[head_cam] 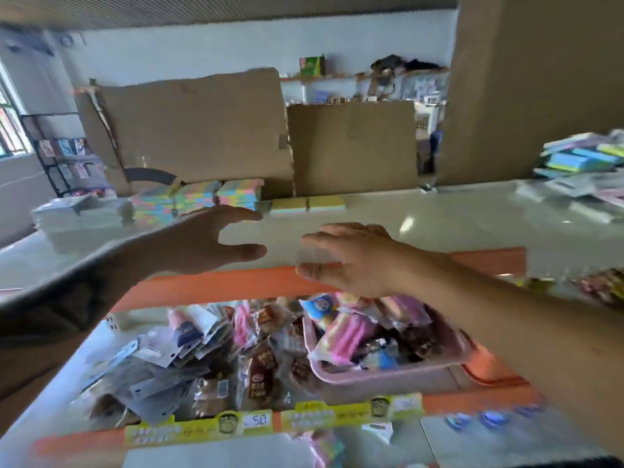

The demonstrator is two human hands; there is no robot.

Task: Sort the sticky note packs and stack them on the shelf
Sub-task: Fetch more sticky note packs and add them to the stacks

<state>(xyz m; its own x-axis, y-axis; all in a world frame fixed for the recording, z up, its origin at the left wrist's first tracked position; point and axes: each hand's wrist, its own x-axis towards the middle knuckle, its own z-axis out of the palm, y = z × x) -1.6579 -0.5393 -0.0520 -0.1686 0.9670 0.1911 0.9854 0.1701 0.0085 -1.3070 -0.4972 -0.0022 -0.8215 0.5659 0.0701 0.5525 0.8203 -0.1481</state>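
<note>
We note a pink tray point(388, 378) of wrapped snacks point(341, 336); loose packets point(158, 373) lie left of it, yellow price labels point(199, 430) before it, cardboard sheets point(202, 130) well behind.

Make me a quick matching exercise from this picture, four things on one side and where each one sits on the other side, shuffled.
Things:
1. multicoloured sticky note stacks
2. yellow sticky note packs
3. pink tray
4. loose pile of packs

Places:
A. lower shelf, among snack packets
B. top shelf, far right
C. top shelf, back left, before the cardboard
D. top shelf, back middle

Pairs: 1-C, 2-D, 3-A, 4-B
</note>
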